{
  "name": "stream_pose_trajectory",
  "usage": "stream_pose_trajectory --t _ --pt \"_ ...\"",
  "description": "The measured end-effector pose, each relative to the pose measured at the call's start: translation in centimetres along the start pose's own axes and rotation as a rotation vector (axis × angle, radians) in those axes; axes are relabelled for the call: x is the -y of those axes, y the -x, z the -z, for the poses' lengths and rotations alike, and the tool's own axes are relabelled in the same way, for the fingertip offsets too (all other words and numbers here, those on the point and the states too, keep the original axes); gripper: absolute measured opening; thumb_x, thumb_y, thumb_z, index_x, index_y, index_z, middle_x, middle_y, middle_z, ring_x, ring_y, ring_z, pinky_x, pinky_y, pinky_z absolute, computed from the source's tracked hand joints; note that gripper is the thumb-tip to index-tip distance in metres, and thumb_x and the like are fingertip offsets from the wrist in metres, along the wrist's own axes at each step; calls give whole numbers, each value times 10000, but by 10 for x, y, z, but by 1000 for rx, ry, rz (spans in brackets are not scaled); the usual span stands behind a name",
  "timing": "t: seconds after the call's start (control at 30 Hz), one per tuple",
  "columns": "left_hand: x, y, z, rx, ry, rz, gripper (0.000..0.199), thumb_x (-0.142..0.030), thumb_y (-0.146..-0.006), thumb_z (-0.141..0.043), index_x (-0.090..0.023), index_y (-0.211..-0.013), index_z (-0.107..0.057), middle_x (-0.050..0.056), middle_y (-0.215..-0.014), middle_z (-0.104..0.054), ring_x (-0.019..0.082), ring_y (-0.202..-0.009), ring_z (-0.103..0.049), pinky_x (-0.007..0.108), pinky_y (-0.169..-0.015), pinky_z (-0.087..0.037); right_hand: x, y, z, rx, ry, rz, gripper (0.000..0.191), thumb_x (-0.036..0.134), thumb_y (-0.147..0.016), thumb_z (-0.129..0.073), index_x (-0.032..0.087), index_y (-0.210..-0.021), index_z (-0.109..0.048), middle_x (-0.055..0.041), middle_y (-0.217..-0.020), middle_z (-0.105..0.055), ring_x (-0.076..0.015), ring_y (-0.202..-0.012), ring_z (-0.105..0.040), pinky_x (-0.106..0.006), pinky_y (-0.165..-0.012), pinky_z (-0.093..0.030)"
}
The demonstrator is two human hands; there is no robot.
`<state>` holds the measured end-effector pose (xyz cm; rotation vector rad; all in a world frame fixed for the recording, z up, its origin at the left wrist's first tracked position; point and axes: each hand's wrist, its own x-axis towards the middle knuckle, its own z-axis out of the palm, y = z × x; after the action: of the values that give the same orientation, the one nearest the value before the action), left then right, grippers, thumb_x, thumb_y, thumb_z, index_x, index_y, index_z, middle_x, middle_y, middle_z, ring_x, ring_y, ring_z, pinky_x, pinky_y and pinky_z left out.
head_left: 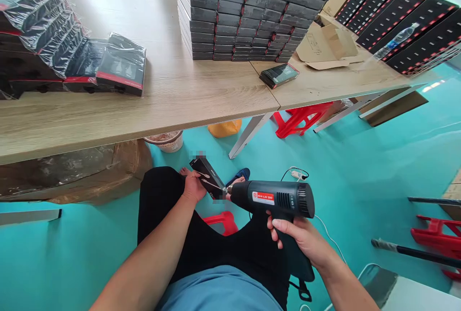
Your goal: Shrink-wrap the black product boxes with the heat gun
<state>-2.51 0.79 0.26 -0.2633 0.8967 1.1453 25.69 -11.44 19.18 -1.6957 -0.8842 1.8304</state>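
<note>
My right hand (295, 234) is wrapped round the handle of a black heat gun (277, 200) with a red and white label. Its nozzle points left at a flat black box (207, 176) printed with white shapes. My left hand (194, 187) grips that box by its near left side, low over my lap. The nozzle tip overlaps the box's right end, and I cannot tell whether they touch. Part of the box's edge is blurred out.
The wooden table (162, 90) carries stacked dark boxes (252, 23), film-wrapped boxes (122, 64), a single small box (279, 76) and an opened carton (324, 44). Below are a bin (167, 142), a red stool (300, 119) and a white cord (333, 239).
</note>
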Motion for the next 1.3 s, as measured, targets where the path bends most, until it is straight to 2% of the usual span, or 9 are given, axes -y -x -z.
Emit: stream_pose_trajectory --t 0.1,0.23,0.37,0.53,0.63,0.87,1.17,1.3 --pt "1 -1 2 4 -49 -24 167 -142 -528 -533 -177 -690 -557 55 -601 -608 230 -520 -594 364 -549 -517 -5 -4 -5 77 66 37 370 494 -777 -779 169 -953 -756 -82 -882 -711 -205 -720 -633 -329 -593 -547" --pt "3 -4 4 11 -83 -40 137 -140 -563 -528 -174 -692 -560 49 -595 -613 210 -500 -589 329 -516 -502 -9 -5 -7 -15 59 79 373 521 -795 -754 181 -948 -759 -70 -842 -698 -206 -727 -626 -336 -618 -551" --pt "9 -6 5 15 -143 30 117 -136 -604 -526 -171 -709 -566 38 -573 -603 203 -470 -578 326 -500 -499 -9 -6 -9 77 42 40 373 492 -759 -795 166 -933 -752 -84 -900 -715 -197 -701 -630 -323 -575 -539" --pt "19 -4 5 77 -280 69 102 -118 -644 -540 -158 -727 -583 54 -597 -628 210 -482 -602 302 -470 -472 5 -19 -16 -53 -124 92 403 445 -766 -803 155 -1036 -734 -73 -890 -710 -178 -704 -630 -293 -583 -545" --pt "22 -3 6 80 -342 85 93 -108 -665 -552 -172 -728 -577 28 -570 -604 199 -466 -583 287 -460 -452 19 -27 -17 -67 -171 92 401 417 -759 -812 152 -1050 -732 -75 -910 -714 -177 -714 -639 -283 -581 -551" --pt "26 -7 13 158 -479 -12 112 -135 -631 -579 -163 -734 -610 54 -610 -629 214 -529 -593 306 -520 -471 42 -36 -14 -72 -102 91 355 408 -757 -813 164 -1009 -756 -64 -872 -735 -165 -686 -643 -271 -575 -545" --pt "27 -7 12 162 -472 1 163 -97 -665 -545 -176 -772 -641 53 -625 -645 219 -570 -601 318 -560 -466 60 -48 -12 -14 82 94 284 401 -819 -734 151 -950 -764 -51 -772 -730 -150 -606 -620 -283 -574 -522" --pt "22 -7 8 99 -366 42 124 -83 -629 -533 -192 -680 -561 13 -533 -562 182 -460 -527 293 -488 -418 53 -36 -13 114 206 32 262 376 -755 -770 162 -903 -738 -33 -721 -708 -172 -607 -618 -304 -543 -507"
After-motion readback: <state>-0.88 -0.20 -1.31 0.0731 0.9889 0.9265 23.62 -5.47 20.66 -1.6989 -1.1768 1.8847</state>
